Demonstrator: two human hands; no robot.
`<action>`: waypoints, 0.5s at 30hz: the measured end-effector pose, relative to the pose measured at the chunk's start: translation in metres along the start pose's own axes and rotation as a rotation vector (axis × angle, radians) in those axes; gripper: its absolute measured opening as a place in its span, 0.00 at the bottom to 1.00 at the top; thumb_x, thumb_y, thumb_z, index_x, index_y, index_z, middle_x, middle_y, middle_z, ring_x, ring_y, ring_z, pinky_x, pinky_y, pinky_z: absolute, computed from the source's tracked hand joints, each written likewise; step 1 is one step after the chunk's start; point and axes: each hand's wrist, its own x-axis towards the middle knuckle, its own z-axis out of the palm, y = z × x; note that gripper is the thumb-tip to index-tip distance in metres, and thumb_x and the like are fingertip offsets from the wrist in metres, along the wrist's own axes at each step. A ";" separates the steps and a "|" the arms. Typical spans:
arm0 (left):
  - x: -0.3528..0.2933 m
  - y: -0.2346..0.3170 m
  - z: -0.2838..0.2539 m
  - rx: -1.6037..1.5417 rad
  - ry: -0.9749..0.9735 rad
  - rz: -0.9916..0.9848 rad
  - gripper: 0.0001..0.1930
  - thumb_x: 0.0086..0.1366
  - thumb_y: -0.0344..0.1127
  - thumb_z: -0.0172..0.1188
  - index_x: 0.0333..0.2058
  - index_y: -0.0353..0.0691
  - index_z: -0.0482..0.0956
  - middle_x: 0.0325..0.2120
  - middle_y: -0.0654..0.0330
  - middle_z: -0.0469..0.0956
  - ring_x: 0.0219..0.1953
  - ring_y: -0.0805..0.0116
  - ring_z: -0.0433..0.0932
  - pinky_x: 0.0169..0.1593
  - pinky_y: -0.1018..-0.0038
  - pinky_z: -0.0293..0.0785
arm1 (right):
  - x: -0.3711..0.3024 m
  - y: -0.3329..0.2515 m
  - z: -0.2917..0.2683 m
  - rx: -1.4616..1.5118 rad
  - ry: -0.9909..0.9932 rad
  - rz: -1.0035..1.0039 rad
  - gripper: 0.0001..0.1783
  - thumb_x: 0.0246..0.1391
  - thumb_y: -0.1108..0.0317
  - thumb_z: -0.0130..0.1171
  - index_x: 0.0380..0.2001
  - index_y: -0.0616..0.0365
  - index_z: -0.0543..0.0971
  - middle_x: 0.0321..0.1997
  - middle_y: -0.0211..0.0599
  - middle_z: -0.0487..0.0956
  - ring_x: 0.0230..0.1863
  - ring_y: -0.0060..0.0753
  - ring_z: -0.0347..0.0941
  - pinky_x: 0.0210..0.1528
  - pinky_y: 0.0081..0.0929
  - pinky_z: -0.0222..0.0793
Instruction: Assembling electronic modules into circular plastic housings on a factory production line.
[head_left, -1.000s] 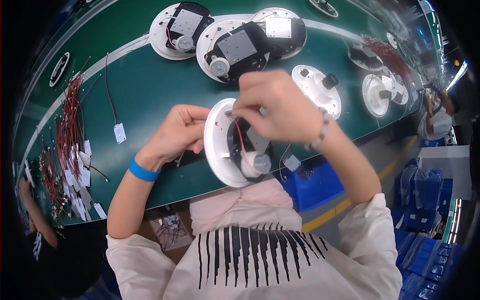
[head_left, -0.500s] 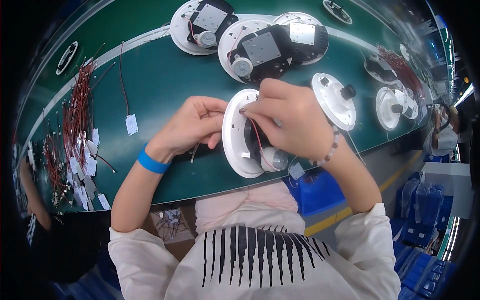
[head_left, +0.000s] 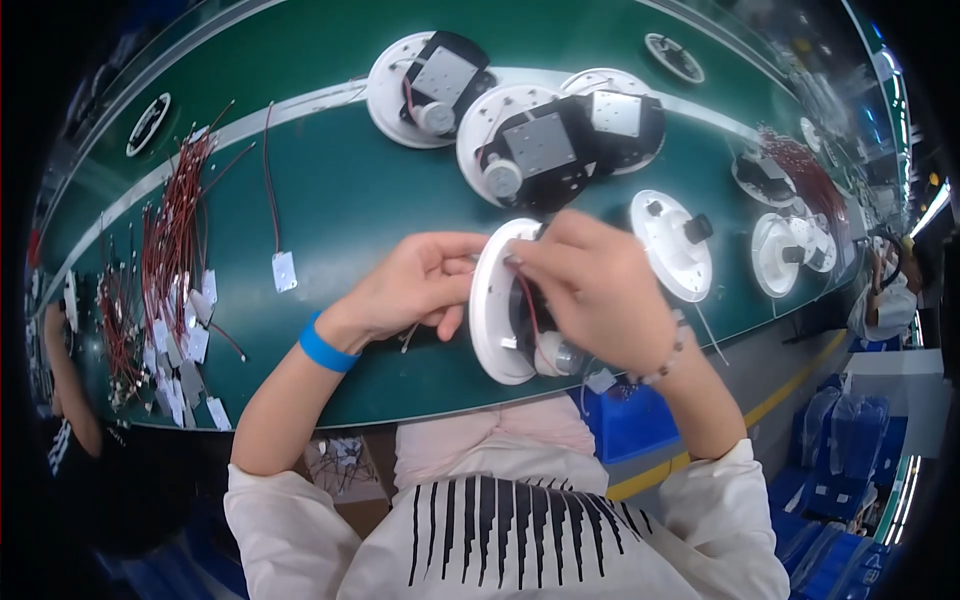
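While the left hand stays clamped on a round white plastic housing, held upright over the near side of the green-topped bench, the right hand remains pinched on a thin red wire at the housing's upper inner face. Change over the last second: slight; wire end hidden in the grip, wire work seemingly unfinished.

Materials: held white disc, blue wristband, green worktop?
White disc: likely moulded plastic, satin to glossy; smooth, evenly white, with a clean rounded rim.
Blue wristband: flat, even blue with little shine; perhaps silicone or fabric, can't tell which.
Green worktop: smooth, semi-gloss, with soft light reflections; possibly a rubber mat or laminate, look leaves it open.
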 end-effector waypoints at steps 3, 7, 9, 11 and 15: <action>-0.004 0.003 0.002 0.068 0.028 -0.007 0.15 0.56 0.27 0.48 0.43 0.30 0.65 0.18 0.63 0.73 0.10 0.84 0.66 0.11 0.91 0.54 | 0.002 -0.001 0.010 -0.073 0.023 -0.114 0.09 0.27 0.79 0.55 0.20 0.59 0.74 0.18 0.37 0.69 0.20 0.38 0.68 0.21 0.28 0.65; -0.003 0.001 -0.006 0.095 -0.004 -0.022 0.13 0.59 0.29 0.46 0.42 0.31 0.68 0.16 0.62 0.72 0.11 0.83 0.66 0.12 0.91 0.52 | 0.002 -0.005 0.004 -0.210 -0.093 -0.070 0.09 0.28 0.76 0.56 0.21 0.58 0.75 0.20 0.34 0.70 0.24 0.37 0.66 0.29 0.27 0.63; -0.005 -0.003 -0.012 -0.042 -0.009 -0.016 0.13 0.60 0.31 0.44 0.39 0.28 0.69 0.13 0.60 0.71 0.11 0.81 0.67 0.11 0.90 0.56 | 0.008 -0.001 0.005 -0.113 -0.021 -0.058 0.09 0.30 0.75 0.56 0.22 0.59 0.75 0.24 0.36 0.70 0.27 0.37 0.66 0.31 0.27 0.63; -0.001 -0.004 -0.013 -0.098 -0.026 0.002 0.13 0.60 0.32 0.45 0.38 0.28 0.69 0.14 0.59 0.72 0.11 0.80 0.68 0.12 0.89 0.59 | 0.012 0.011 0.007 0.020 0.047 -0.042 0.10 0.35 0.72 0.56 0.26 0.62 0.74 0.36 0.41 0.70 0.36 0.40 0.66 0.39 0.28 0.62; 0.001 -0.006 -0.016 -0.034 0.002 -0.017 0.11 0.59 0.33 0.48 0.35 0.28 0.70 0.21 0.57 0.74 0.19 0.76 0.74 0.20 0.85 0.70 | 0.018 0.027 0.014 0.353 -0.279 0.200 0.10 0.43 0.69 0.52 0.29 0.65 0.74 0.27 0.43 0.74 0.30 0.35 0.71 0.32 0.24 0.66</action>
